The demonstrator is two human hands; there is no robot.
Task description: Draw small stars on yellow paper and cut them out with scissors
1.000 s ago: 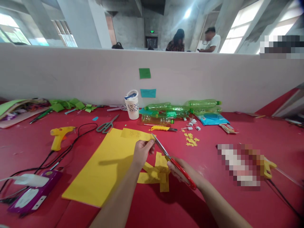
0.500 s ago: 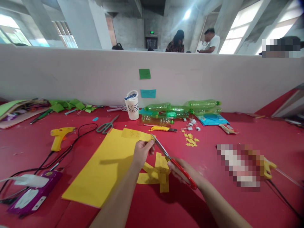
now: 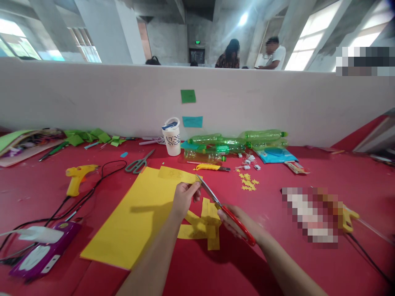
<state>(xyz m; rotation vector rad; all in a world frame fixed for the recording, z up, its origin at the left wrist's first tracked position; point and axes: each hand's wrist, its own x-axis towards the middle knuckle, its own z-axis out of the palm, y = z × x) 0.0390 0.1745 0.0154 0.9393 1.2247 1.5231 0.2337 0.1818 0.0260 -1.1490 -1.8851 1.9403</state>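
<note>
While the left hand [image 3: 184,198] pinches a scrap [image 3: 199,181] between nearly closed fingertips, seemingly to steady it by the blades [image 3: 210,192], the right hand [image 3: 243,216] curls around the red scissors [image 3: 237,223], angled toward that pinch, with strips [image 3: 193,232] lying nearer the body.

Beyond the partition [image 3: 129,98], the white-shirted person's hand [image 3: 260,67] has, as far as the blur shows, dipped slightly.
</note>
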